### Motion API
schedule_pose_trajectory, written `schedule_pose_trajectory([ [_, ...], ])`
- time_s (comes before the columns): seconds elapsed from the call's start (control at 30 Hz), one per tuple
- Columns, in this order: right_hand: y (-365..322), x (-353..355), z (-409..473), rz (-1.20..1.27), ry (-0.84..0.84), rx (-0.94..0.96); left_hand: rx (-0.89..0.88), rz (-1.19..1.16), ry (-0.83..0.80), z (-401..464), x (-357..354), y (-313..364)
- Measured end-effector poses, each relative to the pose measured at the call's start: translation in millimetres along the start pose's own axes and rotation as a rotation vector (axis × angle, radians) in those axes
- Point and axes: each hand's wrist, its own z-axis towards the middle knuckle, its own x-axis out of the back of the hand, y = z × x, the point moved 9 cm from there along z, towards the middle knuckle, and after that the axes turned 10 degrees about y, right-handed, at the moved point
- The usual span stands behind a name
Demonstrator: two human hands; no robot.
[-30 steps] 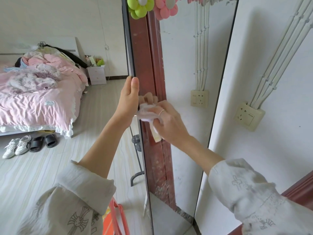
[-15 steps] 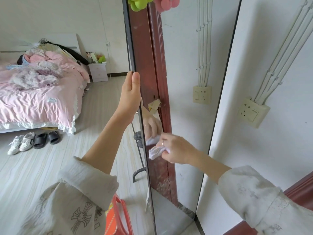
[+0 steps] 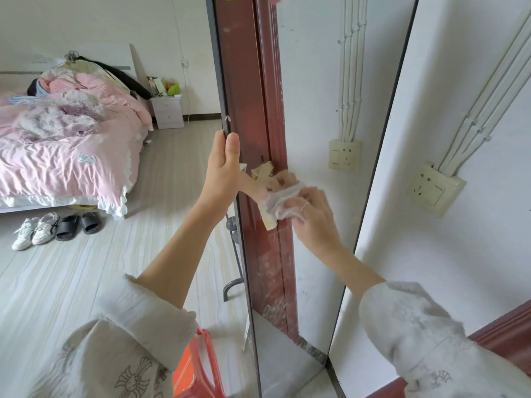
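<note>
A tall standing mirror (image 3: 313, 90) with a thin dark frame leans in front of me, reflecting a dark red door frame and a white wall. My left hand (image 3: 222, 170) grips the mirror's left edge at mid height, thumb on the front of the frame. My right hand (image 3: 311, 216) holds a crumpled white cloth (image 3: 283, 201) pressed against the glass just right of the left hand. The reflection of my fingers and of some yellowish tape shows next to the cloth.
A bed with pink bedding (image 3: 63, 150) stands at left, shoes and slippers (image 3: 54, 226) beside it, a white nightstand (image 3: 167, 112) behind. A red plastic stool (image 3: 198, 369) stands below my left arm. Wall sockets (image 3: 435, 189) and cable conduits are on the right wall.
My right hand with the cloth was at mid height, dropped lower on the glass, and has now come back up beside my left hand. My left hand stayed gripping the frame.
</note>
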Motion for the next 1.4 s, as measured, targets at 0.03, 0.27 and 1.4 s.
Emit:
schedule_pose_trajectory([
  [0.03,6.9,-11.0,-17.1,-0.015,-0.062,-0.021,-0.002,0.000,0.011,0.2,0.6,0.4],
  [0.27,37.1,-49.7,-98.3,-0.057,-0.657,-0.169,0.021,0.003,0.016,-8.8,0.6,-4.2],
  [1.4,49.5,48.3,93.1,-0.123,0.160,-0.131,0.033,0.093,0.015,-33.5,-0.2,-32.8],
])
